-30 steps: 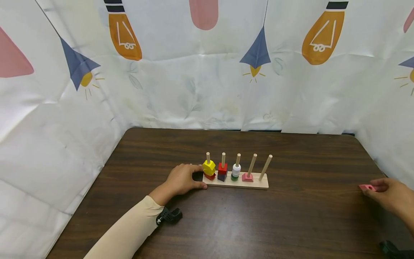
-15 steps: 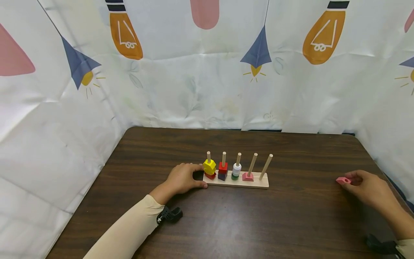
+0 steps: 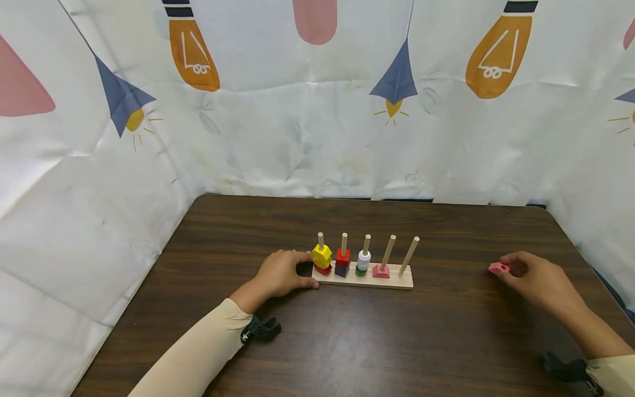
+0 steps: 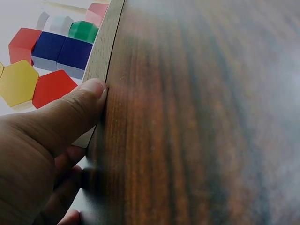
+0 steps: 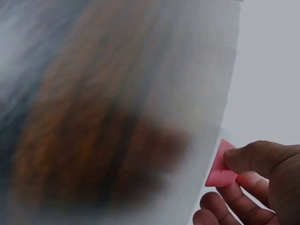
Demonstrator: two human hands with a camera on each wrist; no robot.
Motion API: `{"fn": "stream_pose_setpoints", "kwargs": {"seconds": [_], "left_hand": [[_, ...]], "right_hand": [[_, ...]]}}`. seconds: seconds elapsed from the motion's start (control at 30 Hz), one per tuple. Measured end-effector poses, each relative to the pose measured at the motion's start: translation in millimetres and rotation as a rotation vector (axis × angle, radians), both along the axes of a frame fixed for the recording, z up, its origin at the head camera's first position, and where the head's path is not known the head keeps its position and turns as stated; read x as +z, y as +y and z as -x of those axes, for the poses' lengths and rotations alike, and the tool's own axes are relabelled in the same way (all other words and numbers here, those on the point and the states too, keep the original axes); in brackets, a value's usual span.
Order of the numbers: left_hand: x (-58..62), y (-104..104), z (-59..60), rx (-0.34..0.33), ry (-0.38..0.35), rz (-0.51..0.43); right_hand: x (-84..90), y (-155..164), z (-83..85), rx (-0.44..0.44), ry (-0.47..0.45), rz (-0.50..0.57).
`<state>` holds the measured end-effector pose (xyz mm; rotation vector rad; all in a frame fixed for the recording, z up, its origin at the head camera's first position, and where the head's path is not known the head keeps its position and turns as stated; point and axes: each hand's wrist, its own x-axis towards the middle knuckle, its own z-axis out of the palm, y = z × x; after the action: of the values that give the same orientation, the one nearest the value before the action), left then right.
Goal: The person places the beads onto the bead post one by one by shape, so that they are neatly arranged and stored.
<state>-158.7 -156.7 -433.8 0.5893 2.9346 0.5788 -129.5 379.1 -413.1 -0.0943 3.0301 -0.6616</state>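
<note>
We see the right hand (image 3: 533, 275) above the dark wooden table (image 3: 446, 342), its thumb and fingers pinching a small pink block (image 3: 498, 268) — a flat, roughly triangular piece, well apart from the peg board (image 3: 397, 282) at the middle of the table. Our left hand (image 3: 281, 273) sits at the board's left end, fingers curled around that end and the thumb (image 4: 79, 105) pressed to its near edge, holding it in place. On the board stand five upright pegs: the leftmost carries a yellow hexagon (image 3: 321, 255) over a red piece, the next a red cube (image 3: 342, 256) over a dark blue one, the third a white ring (image 3: 364, 256) over a green one, and the fourth peg (image 3: 388, 251) bears a single pink piece (image 3: 380, 271) at its foot; the fifth peg (image 3: 409, 255) is bare. We judge the step in hand to be the carry — the block gripped and raised, not yet at the board. The next move, as we read it, calls for lining up the block's hole over the tip of the fourth peg, where its colour match lies, and lowering it straight while the left hand steadies the board; the pegs lean slightly in the head view, so alignment would need care.
</note>
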Motion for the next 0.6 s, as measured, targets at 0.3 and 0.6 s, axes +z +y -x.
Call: {"fn": "stream_pose_setpoints", "kwargs": {"seconds": [0.3,0.6], "left_hand": [[-0.7,0.0,-0.1,0.008,0.003,0.000],[-1.9,-0.2,0.3,0.007,-0.001,-0.008]], "right_hand": [[17.8,-15.7,0.7,0.058,0.030,0.025],[38.6,-31.9,-0.5,0.102,0.107,0.015]]}}
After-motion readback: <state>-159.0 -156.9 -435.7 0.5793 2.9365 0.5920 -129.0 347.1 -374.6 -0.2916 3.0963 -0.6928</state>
